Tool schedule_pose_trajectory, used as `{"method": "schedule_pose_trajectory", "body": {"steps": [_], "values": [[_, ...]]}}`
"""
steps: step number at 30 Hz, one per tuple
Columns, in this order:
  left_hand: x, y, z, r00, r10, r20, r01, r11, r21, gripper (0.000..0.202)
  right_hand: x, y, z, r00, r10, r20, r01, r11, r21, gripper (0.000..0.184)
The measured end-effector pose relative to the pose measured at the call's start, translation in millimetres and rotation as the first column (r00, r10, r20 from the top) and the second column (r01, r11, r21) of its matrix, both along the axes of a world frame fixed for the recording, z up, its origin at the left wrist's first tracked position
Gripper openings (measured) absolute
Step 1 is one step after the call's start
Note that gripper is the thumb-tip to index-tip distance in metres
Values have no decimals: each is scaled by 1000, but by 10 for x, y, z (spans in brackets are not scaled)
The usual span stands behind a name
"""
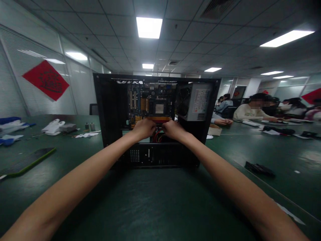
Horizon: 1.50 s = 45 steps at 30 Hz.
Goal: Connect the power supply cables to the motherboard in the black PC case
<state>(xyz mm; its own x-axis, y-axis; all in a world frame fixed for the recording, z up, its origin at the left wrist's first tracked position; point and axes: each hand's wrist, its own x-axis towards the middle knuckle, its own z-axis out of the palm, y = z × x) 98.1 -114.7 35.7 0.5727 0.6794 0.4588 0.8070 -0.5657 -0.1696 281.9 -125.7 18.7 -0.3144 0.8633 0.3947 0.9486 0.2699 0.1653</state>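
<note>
An opened black computer case (105, 113) stands upright on the green table, its inside facing me. Mounted in it are a motherboard (139, 92) with a bare square processor (159, 108), and a silver power supply (199, 103) at the upper right. My left hand (144, 129) is closed at the board's lower edge, beside the orange memory slots (160, 119). Close to its right, my right hand (175, 129) is also closed, at the other end of those slots. Whatever the fingers grip is hidden. Red and dark cables (157, 135) hang between and below the hands.
On the left lie a green-edged dark keyboard-like slab (30, 162), a white plastic bag (53, 127) and a grey box (68, 128). A black bundle (259, 168) and a small carton (215, 130) are on the right. Several people sit behind, one in a light top (243, 112).
</note>
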Motion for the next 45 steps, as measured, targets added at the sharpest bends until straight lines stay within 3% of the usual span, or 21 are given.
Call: {"method": "schedule_pose_trajectory", "body": {"steps": [5,9,16,19,22,27,34,39,45], "values": [[-3,-423,-161,983,-153,104,159,986,-45,43,-7,-52,36,1000,6,16,-8,997,81,33],[64,-625,-322,986,-146,74,149,989,-26,56,42,-218,74,998,7,62,-13,995,94,36],[-32,-305,-330,983,-148,107,150,989,-11,59,541,-739,-15,932,103,347,-154,981,122,48],[-131,-107,-320,972,-127,196,137,990,-38,57,705,-778,-106,880,168,445,-235,967,101,50],[-175,65,-302,924,-114,366,160,982,-97,58,685,-711,-190,855,194,480,-283,952,119,50],[-169,273,-282,817,-143,558,256,958,-131,60,479,-653,-238,868,123,482,-241,951,191,43],[-314,579,-308,798,-103,593,205,973,-107,63,109,-763,-216,855,92,510,-234,947,221,37],[-528,841,-289,713,-13,701,216,955,-202,61,-461,-856,-153,877,184,444,-272,952,142,40],[-901,980,-221,619,125,775,109,964,-242,48,-1333,-967,-87,879,285,382,-343,935,92,31]]}}
